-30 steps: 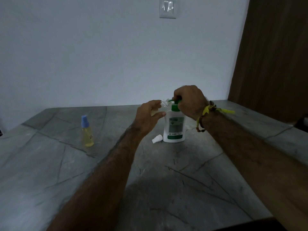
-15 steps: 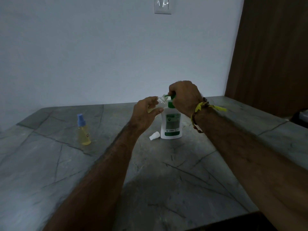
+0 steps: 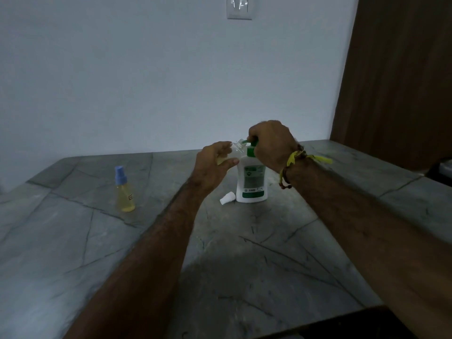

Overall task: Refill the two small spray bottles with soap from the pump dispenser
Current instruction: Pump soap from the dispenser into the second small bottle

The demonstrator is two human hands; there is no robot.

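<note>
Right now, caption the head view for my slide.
Left hand holds an open spray bottle at the pump dispenser spout; right hand presses.

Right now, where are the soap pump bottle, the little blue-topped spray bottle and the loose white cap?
pump dispenser (image 3: pixel 252 184): head view, on its label.
blue-topped spray bottle (image 3: pixel 125 195): head view, on its yellow body.
white cap (image 3: pixel 226 198): head view, on its side, lying beside the dispenser's base.

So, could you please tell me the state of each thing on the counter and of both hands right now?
Pump dispenser: upright on the counter.
Right hand: on the pump head.
Uncapped spray bottle: tilted, mouth at the nozzle.
Left hand: grip closed on the uncapped spray bottle.
White cap: off, lying beside the dispenser.
Blue-capped spray bottle: upright, capped, holding yellow liquid.
</note>
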